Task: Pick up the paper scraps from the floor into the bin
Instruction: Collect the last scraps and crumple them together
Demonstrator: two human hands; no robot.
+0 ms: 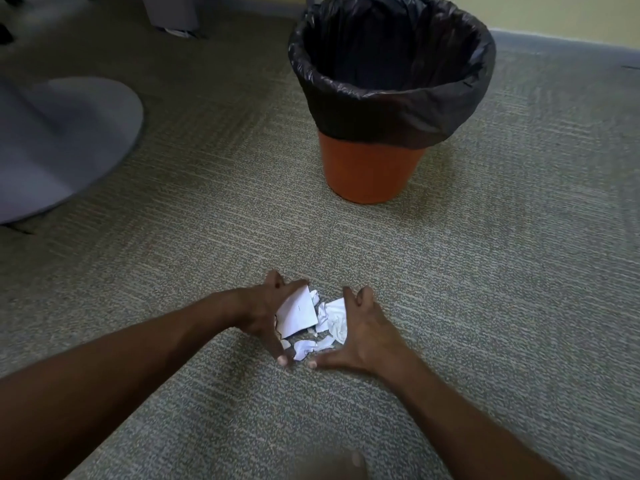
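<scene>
Underfoot, a grey-green carpet (502,271) filled nearly the whole view, running up to a pale wall (571,15) at about one o'clock. At nine o'clock lay a broad, rounded grey base (59,140) of some piece of furniture, blurred at its edge. Toward twelve o'clock stood the orange bin (370,168), upright on the carpet, with a black liner (398,109) folded over its rim and hanging partway down its wall; its inside was dark, and what it held could not be told. Two bare forearms reached in from seven and five o'clock and met just below the centre. The left hand (263,313) had its fingers curled forward around the far side of a heap of white paper scraps (318,323), a flat piece leaning against its palm and its thumb pointing down to the carpet. The right hand (367,330) cupped the heap from the three o'clock side, fingers together and thumb stretched toward the left thumb, the two tips close but apart. The scraps, some crumpled and some flat, sat on the carpet between both palms, well short of the bin.
</scene>
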